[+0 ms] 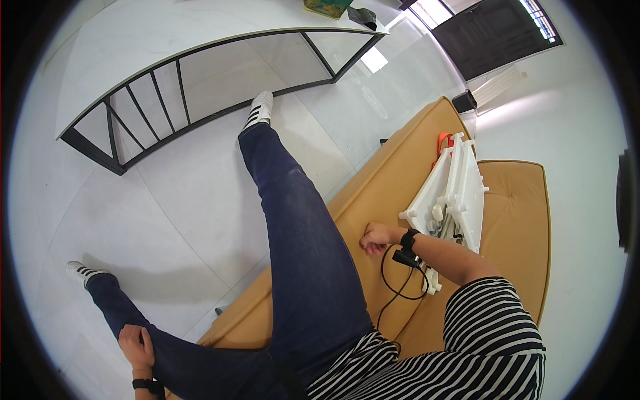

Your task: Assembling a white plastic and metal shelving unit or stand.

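My left hand lies flat on my left leg in dark blue jeans, near the knee, and holds nothing. The fingers of my right hand are curled loosely against the tan couch seat, beside my right thigh; nothing shows in them. Close to my right wrist, on the couch, is a small black device with a looped black cable. Beyond that wrist lie stacked white plastic frame parts, with some small pieces among them that I cannot make out. My right forearm partly covers this stack.
An orange item lies behind the white parts. Across the tiled floor stands a white-topped table with a black metal frame; my right shoe is at its lower bar. A green box sits on the table. A dark door is at far right.
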Motion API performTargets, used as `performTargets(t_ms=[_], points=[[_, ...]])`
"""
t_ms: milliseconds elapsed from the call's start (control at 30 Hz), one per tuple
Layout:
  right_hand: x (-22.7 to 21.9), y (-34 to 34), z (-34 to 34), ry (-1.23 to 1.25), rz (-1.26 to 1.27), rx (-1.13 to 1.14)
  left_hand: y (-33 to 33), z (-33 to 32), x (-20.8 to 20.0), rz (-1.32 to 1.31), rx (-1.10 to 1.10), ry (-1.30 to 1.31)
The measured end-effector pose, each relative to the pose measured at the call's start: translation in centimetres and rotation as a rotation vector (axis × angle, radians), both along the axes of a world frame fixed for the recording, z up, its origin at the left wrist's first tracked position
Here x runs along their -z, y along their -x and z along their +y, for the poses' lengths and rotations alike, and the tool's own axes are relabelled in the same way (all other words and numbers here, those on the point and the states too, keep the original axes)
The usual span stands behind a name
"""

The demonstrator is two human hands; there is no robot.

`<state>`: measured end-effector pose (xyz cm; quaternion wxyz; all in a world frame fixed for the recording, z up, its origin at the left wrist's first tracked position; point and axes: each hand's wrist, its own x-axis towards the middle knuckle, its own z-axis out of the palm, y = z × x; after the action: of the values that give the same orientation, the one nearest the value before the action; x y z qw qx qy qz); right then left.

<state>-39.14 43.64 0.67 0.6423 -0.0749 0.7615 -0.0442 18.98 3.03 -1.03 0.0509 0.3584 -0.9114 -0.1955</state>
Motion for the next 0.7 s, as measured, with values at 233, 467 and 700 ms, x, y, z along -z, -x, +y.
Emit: performTargets(t_ms=[233,467,700], points=[[0.4,0.2,0.7,0.037,0.035,0.015,0.3,-0.2,0.0,0.015,0.019,-0.002],[1.1,0.3,0.6,0.074,0.011,-0.030,0.1,-0.1,-0.2,0.023,0.008,0.005],[0.5,0.5,1.4,0.024,0.033,0.002,1.6,-0.1,-1.0,0.044,0.018,0.022]])
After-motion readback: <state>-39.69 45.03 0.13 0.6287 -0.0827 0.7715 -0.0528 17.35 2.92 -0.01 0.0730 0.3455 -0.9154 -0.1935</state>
